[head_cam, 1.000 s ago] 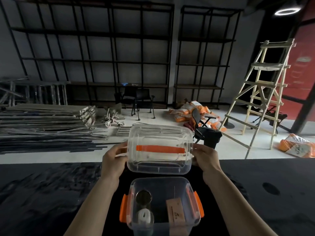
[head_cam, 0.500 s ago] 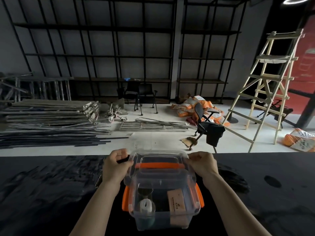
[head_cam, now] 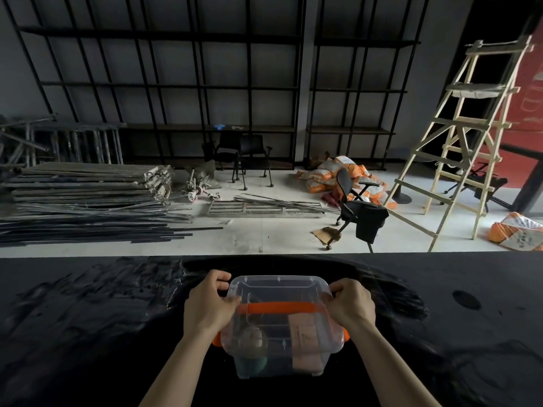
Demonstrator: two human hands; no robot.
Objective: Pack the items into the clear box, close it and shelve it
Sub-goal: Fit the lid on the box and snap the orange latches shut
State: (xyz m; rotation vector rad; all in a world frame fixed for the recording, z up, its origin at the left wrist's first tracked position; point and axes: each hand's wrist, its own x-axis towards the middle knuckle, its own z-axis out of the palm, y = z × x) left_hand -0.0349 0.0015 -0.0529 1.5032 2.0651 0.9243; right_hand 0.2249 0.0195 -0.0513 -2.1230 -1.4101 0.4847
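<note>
While seating the lid (head_cam: 279, 301) on the clear box (head_cam: 280, 351) at the table's (head_cam: 88, 333) near middle, left hand (head_cam: 207, 306) and right hand (head_cam: 351, 306) clenched on the lid's side edges; next, probably snapping both orange latches (head_cam: 216, 339) up, then lifting toward the shelves (head_cam: 176, 83) beyond the box.

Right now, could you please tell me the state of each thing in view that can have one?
Clear plastic lid with orange handle: resting on the box.
Clear plastic box: covered, items inside.
Orange side latches: flared outward, apparently unclipped.
Left hand: gripping the lid's left edge.
Right hand: gripping the lid's right edge.
Wooden stepladder: standing open.
</note>
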